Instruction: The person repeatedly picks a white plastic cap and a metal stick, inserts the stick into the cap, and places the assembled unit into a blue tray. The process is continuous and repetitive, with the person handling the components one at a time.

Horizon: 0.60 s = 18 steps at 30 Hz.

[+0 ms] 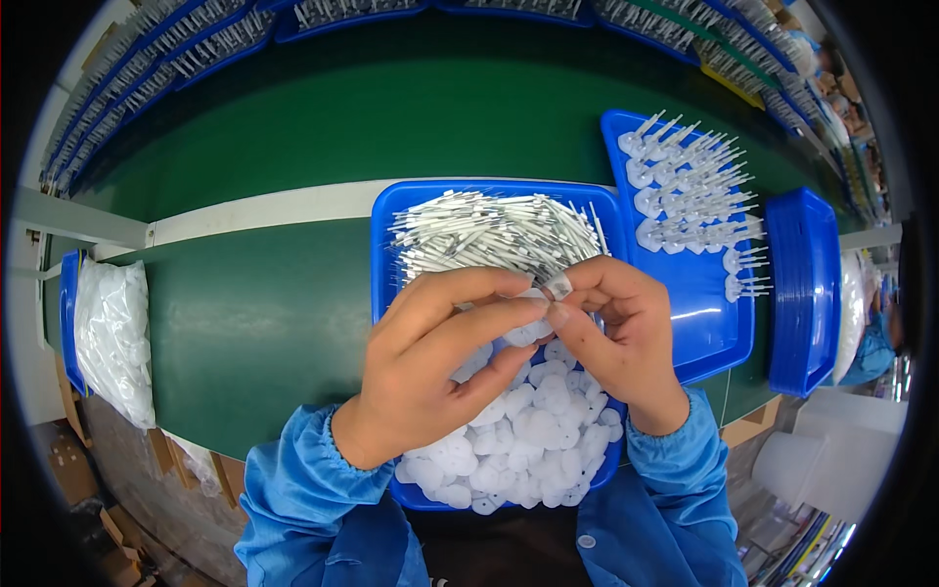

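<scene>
Above a blue tray [380, 230], my two hands meet fingertip to fingertip. My left hand [411, 357] is closed on a translucent white plastic disc [529, 333]. Thumb and forefinger of my right hand [626, 328] pinch a small pale piece [558, 286] right at the disc's edge; fingers partly cover it, so its kind is unclear. Behind my hands lies a heap of thin white sticks [469, 235] with dark ends. Under and in front of them is a pile of similar white discs [528, 445].
To the right, a blue tray [685, 333] holds rows of discs with upright sticks [685, 186]. Beyond it stands a stack of blue trays [804, 293]. A bulging plastic bag [112, 333] sits at the far left of the green table [245, 333]. Filled racks [205, 49] line the back.
</scene>
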Each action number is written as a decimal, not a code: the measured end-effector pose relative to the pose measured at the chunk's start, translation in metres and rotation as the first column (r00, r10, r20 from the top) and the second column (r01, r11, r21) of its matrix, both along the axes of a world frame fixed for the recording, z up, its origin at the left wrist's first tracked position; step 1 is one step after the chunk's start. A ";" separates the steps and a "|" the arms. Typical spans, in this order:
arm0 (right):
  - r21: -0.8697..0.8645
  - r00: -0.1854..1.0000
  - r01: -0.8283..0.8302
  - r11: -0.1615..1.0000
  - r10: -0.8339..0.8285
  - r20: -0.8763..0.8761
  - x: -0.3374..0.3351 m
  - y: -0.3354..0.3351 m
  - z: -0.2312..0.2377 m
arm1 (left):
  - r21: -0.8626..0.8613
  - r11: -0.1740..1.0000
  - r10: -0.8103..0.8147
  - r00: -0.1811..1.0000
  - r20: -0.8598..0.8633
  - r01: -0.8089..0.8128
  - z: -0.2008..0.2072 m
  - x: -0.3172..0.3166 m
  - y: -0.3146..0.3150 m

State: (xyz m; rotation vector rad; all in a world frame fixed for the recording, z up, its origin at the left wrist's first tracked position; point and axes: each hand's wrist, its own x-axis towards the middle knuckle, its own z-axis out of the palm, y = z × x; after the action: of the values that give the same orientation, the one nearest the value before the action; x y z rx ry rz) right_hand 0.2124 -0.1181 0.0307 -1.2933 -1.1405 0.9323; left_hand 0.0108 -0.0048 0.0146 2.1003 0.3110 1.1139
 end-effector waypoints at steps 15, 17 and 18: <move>-0.036 0.974 -0.064 0.997 0.054 -0.219 -0.007 -0.011 0.000 | -0.238 0.962 -0.134 0.991 0.024 0.136 0.007 -0.003 -0.007; -0.006 0.986 -0.060 0.998 0.058 -0.157 -0.005 -0.013 -0.002 | -0.238 0.962 -0.136 0.991 0.019 0.136 0.006 -0.001 -0.010; 0.009 0.990 -0.057 0.998 0.057 -0.125 -0.004 -0.013 -0.002 | -0.237 0.963 -0.133 0.991 0.013 0.132 0.006 -0.002 -0.010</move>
State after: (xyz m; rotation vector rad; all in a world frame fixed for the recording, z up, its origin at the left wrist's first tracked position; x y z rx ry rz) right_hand 0.2081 -0.1314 0.0282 -1.1861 -1.0855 1.0376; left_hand 0.0092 -0.0153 0.0209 1.8829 0.2852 0.9455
